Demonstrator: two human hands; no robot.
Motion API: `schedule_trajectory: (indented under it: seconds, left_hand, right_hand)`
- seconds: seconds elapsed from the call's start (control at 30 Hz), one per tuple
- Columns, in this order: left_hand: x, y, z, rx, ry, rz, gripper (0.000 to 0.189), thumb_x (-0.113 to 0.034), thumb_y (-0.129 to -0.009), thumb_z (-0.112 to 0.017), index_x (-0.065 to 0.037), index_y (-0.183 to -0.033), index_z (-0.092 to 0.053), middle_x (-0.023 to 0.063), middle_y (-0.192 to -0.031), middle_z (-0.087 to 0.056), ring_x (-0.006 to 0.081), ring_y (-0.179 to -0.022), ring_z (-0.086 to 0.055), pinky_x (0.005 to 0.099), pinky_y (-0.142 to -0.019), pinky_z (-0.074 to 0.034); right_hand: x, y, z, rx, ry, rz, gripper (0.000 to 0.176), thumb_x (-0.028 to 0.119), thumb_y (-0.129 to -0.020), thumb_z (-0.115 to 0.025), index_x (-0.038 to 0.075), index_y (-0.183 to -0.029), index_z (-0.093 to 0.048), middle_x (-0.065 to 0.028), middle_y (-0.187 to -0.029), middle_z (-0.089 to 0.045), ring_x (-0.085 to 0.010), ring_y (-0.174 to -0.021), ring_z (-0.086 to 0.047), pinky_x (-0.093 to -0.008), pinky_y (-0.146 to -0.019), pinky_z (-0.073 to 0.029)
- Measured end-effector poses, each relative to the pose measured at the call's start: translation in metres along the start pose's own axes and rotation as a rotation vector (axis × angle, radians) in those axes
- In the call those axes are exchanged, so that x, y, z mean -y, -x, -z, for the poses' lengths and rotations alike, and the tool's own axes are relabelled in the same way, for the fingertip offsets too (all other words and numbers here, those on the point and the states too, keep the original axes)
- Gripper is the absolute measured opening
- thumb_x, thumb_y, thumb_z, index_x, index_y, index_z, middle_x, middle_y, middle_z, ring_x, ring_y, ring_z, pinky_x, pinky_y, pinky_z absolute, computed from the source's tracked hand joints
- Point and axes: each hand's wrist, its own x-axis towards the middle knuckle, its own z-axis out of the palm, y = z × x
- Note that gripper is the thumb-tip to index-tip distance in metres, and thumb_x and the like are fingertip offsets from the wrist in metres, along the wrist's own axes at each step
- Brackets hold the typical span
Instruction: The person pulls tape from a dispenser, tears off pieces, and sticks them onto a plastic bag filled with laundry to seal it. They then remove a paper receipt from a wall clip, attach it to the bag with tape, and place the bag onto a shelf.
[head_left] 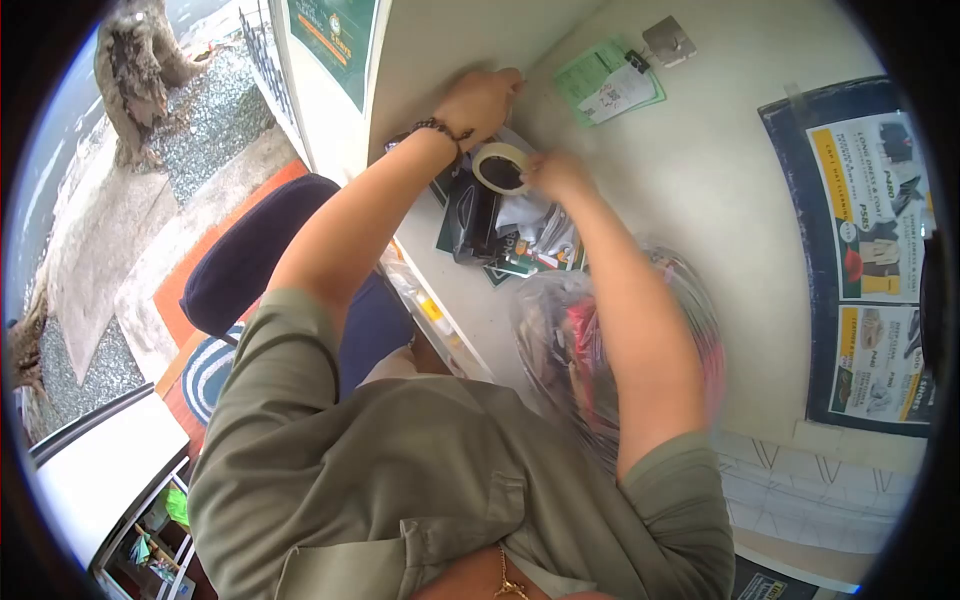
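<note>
My left hand [478, 105], with a dark beaded bracelet at the wrist, is raised at the wall corner. Its fingers are curled together, and what they pinch, if anything, is too small to make out. Lower and to the right, my right hand [560, 176] grips the edge of a cream roll of tape [500, 168]. Under the roll, a black holder [474, 222] stands among papers and small items on the white counter [450, 290].
A clear plastic bag [560, 340] of colourful items sits beside my right forearm. Green slips [608, 85] and a price poster [870, 250] hang on the wall. A dark blue chair back [255, 250] is at the left, and yellow-labelled items [432, 308] lie below the counter edge.
</note>
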Motion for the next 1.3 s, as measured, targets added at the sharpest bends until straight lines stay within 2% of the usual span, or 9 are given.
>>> schedule_trajectory:
  seconds: [0.07,0.17,0.27,0.3,0.37,0.43,0.57,0.8,1.3]
  left_hand:
    - [0.001,0.014,0.002,-0.102,0.144,-0.025,0.021,-0.019,-0.087,-0.063,-0.008,-0.105,-0.064,0.0194,-0.093,-0.069,0.0335,-0.088,-0.068,0.0395,-0.079,-0.053]
    - [-0.021,0.070,0.023,-0.091,0.218,0.151,0.019,-0.014,-0.087,-0.063,-0.005,-0.103,-0.064,0.0161,-0.089,-0.070,0.0263,-0.081,-0.069,0.0359,-0.073,-0.054]
    - [-0.018,0.115,0.005,-0.145,0.397,0.298,0.018,-0.011,-0.087,-0.064,-0.002,-0.103,-0.063,0.0112,-0.084,-0.071,0.0172,-0.079,-0.069,0.0311,-0.070,-0.054]
    - [-0.025,0.132,-0.001,-0.099,0.575,0.392,0.014,-0.005,-0.089,-0.062,0.001,-0.102,-0.062,0.0096,-0.090,-0.072,0.0123,-0.083,-0.068,0.0270,-0.071,-0.055]
    - [-0.023,0.167,-0.039,-0.118,1.050,0.488,0.014,0.002,-0.092,-0.058,0.001,-0.106,-0.057,0.0133,-0.111,-0.067,0.0161,-0.086,-0.067,0.0285,-0.077,-0.058]
    - [-0.042,0.193,-0.057,-0.188,1.348,0.635,0.023,0.004,-0.091,-0.058,0.000,-0.113,-0.053,0.0137,-0.119,-0.063,0.0188,-0.085,-0.068,0.0303,-0.078,-0.059]
    - [-0.075,0.212,-0.088,-0.322,1.600,0.900,0.027,-0.003,-0.095,-0.057,-0.004,-0.120,-0.049,0.0110,-0.127,-0.060,0.0211,-0.085,-0.070,0.0303,-0.072,-0.058]
    - [-0.101,0.223,-0.112,-0.278,1.438,0.746,0.039,-0.009,-0.096,-0.057,-0.003,-0.134,-0.050,0.0080,-0.132,-0.058,0.0164,-0.096,-0.066,0.0281,-0.082,-0.051]
    - [-0.082,0.219,-0.135,-0.214,1.475,0.889,0.052,-0.022,-0.098,-0.058,-0.003,-0.143,-0.042,0.0071,-0.132,-0.058,0.0164,-0.105,-0.065,0.0277,-0.086,-0.051]
  right_hand:
    - [-0.010,0.001,0.011,-0.093,0.039,0.063,0.041,0.030,-0.080,-0.073,0.019,-0.118,-0.067,-0.0130,-0.108,-0.070,-0.0237,-0.090,-0.071,-0.0390,-0.076,-0.057]
    - [0.018,0.029,0.035,0.158,-0.381,-0.186,0.033,0.025,-0.082,-0.068,0.018,-0.114,-0.068,-0.0074,-0.092,-0.072,-0.0209,-0.066,-0.071,-0.0346,-0.058,-0.056]
    - [0.006,0.008,0.022,0.168,-0.596,-0.220,0.029,0.024,-0.079,-0.068,0.019,-0.108,-0.071,-0.0043,-0.083,-0.071,-0.0175,-0.055,-0.068,-0.0320,-0.049,-0.054]
    - [0.011,0.008,0.022,0.126,-0.578,-0.211,0.028,0.024,-0.078,-0.069,0.019,-0.105,-0.071,-0.0051,-0.081,-0.071,-0.0182,-0.056,-0.068,-0.0325,-0.051,-0.054]
    - [0.022,0.011,0.020,0.045,-0.545,-0.196,0.026,0.025,-0.074,-0.071,0.019,-0.100,-0.073,-0.0068,-0.078,-0.071,-0.0195,-0.057,-0.068,-0.0335,-0.055,-0.055]
    - [0.023,0.009,0.011,-0.029,-0.415,-0.074,0.025,0.025,-0.072,-0.071,0.018,-0.096,-0.073,-0.0090,-0.076,-0.071,-0.0223,-0.061,-0.068,-0.0344,-0.060,-0.055]
    - [0.024,0.004,0.009,-0.064,-0.219,0.081,0.024,0.023,-0.069,-0.072,0.016,-0.092,-0.073,-0.0128,-0.077,-0.070,-0.0271,-0.073,-0.069,-0.0358,-0.073,-0.055]
    - [0.029,0.006,0.012,-0.040,-0.174,0.151,0.023,0.020,-0.071,-0.071,0.017,-0.093,-0.073,-0.0138,-0.084,-0.071,-0.0301,-0.083,-0.069,-0.0378,-0.079,-0.054]
    - [0.024,-0.035,-0.058,-0.023,-0.310,0.136,0.029,0.021,-0.073,-0.079,0.012,-0.100,-0.074,-0.0124,-0.094,-0.072,-0.0273,-0.093,-0.069,-0.0357,-0.085,-0.053]
